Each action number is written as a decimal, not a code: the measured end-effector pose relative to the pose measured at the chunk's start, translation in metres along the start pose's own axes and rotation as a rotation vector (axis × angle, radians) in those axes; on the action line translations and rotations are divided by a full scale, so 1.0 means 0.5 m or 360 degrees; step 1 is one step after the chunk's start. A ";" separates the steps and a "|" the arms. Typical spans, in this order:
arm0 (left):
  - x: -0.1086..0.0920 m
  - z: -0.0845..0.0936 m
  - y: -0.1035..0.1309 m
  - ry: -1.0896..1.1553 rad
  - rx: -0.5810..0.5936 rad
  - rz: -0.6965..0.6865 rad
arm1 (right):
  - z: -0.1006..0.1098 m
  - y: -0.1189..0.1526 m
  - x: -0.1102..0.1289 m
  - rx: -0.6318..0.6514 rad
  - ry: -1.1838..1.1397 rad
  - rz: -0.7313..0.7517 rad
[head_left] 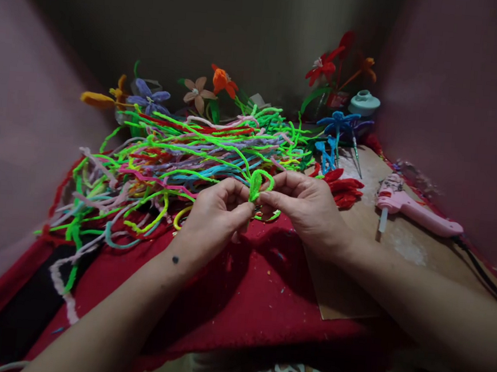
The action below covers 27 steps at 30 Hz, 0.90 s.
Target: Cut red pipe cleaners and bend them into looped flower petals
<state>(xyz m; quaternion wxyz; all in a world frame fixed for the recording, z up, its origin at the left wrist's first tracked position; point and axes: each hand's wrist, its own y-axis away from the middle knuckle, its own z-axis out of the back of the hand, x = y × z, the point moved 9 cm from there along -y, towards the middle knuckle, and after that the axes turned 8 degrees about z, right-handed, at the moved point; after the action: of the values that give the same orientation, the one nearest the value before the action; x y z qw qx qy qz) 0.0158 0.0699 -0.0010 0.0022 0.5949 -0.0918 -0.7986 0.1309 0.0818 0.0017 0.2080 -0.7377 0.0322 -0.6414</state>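
A bright green fuzzy stem (pixel 255 185), bent into a small leaf-like loop, stands upright between my two hands. My left hand (pixel 218 212) pinches its base between thumb and fingers. On the other side, my right hand (pixel 309 208) has thumb and index finger closed on the green stem, which curves round in a wider loop beside the small one. Just behind both hands lies a large pile of fuzzy stems (pixel 199 153) in green, lilac, pink, blue and red.
A pink glue gun (pixel 422 214) rests on a brown board (pixel 432 252) at the right, near red fuzzy petals (pixel 345 189). Fuzzy flowers, including an orange one (pixel 223 82) and a blue one (pixel 339 123), stand behind. Red cloth (pixel 264 307) covers the table.
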 end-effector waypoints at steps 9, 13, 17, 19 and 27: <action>-0.005 -0.004 0.004 -0.0021 -0.0032 0.0020 | -0.017 0.034 0.084 0.0010 0.1219 0.0937; -0.001 -0.010 0.006 0.0076 0.0030 0.0089 | -0.025 0.044 0.095 -0.0019 0.1387 0.1024; 0.009 -0.014 0.004 0.0196 0.0069 0.0140 | -0.024 0.039 0.086 -0.0034 0.1335 0.0951; 0.016 -0.014 0.003 0.0252 0.0057 0.0179 | -0.030 0.039 0.084 0.0015 0.1326 0.0970; 0.021 -0.006 0.005 0.0276 -0.0053 0.0214 | -0.045 0.039 0.082 0.0204 0.1444 0.1035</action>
<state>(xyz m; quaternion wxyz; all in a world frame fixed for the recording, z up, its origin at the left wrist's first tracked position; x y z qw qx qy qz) 0.0154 0.0659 -0.0114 0.0735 0.6540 -0.1178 -0.7436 0.1207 0.0452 0.0354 0.4048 -0.3257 0.3054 -0.7980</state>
